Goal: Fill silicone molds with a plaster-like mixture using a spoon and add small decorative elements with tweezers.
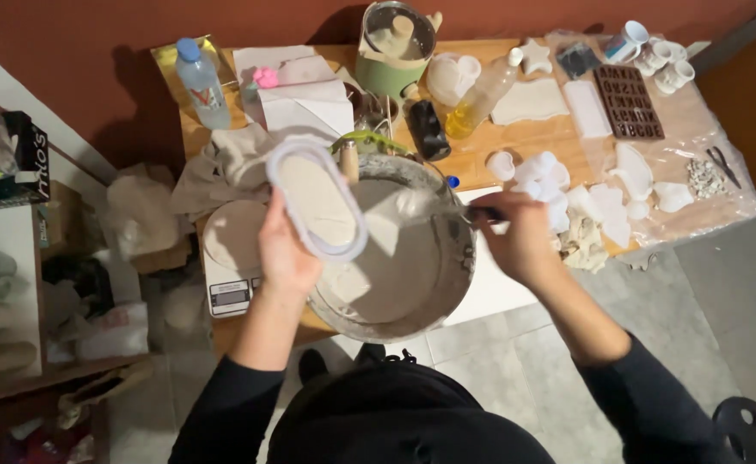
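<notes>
My left hand (285, 249) holds a white oval mould (316, 199) filled with pale plaster, tilted over a large metal bowl (412, 305) that is coated inside with grey-white mix. My right hand (515, 239) grips a thin dark-handled tool (481, 212) whose blade reaches into the bowl from the right rim. The bowl sits at the front edge of a wooden table (528, 137).
A digital scale (227, 288) with a round pale disc stands left of the bowl. Behind are a water bottle (201, 83), a green pot (392, 51), an oil bottle (485, 93), a brown letter mould (627, 101), white cast pieces (601, 202) and scissors (723, 165). Cluttered shelves (4, 258) stand at left.
</notes>
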